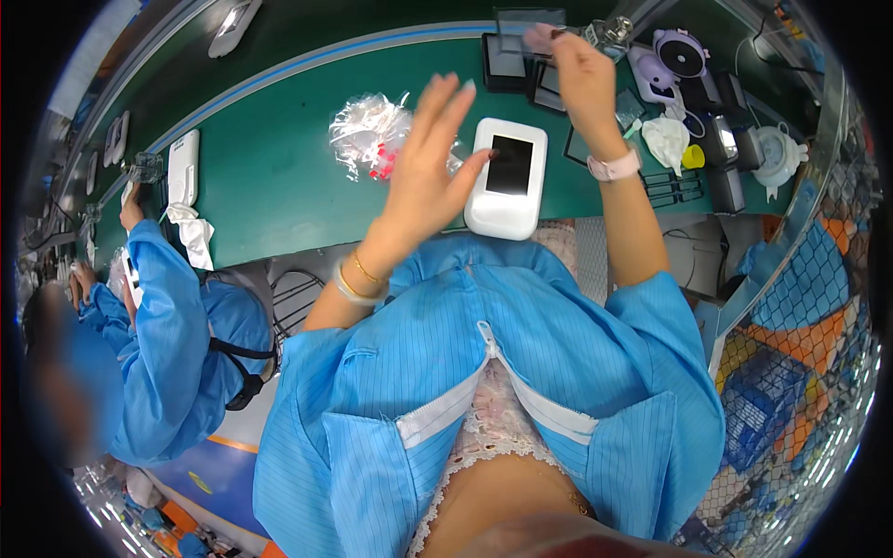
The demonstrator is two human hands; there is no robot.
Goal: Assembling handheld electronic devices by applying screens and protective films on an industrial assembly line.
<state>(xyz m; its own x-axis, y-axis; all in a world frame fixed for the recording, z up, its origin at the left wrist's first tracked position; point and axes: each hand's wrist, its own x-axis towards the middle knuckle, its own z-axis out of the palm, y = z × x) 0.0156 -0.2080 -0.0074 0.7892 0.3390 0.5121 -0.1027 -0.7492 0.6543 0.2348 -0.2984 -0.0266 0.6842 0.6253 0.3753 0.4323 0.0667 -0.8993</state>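
Note:
A white handheld device with rounded corners and a dark rectangular screen lies face up at the table's near edge. Over its left side my left hand is spread open, the thumb tip at the screen's edge; contact is hard to judge. Left of that hand sits a crumpled heap of clear plastic film with small red pieces. My right hand is raised at the far side, fingers curled together and partly blurred. Beside its fingertips is a clear plastic tray; whatever they pinch cannot be made out.
Dark boxes stand at the back. To the right are a purple-and-black round device, a white crumpled cloth, a yellow cap and a black wire rack. A co-worker in blue sits at left, near another white device.

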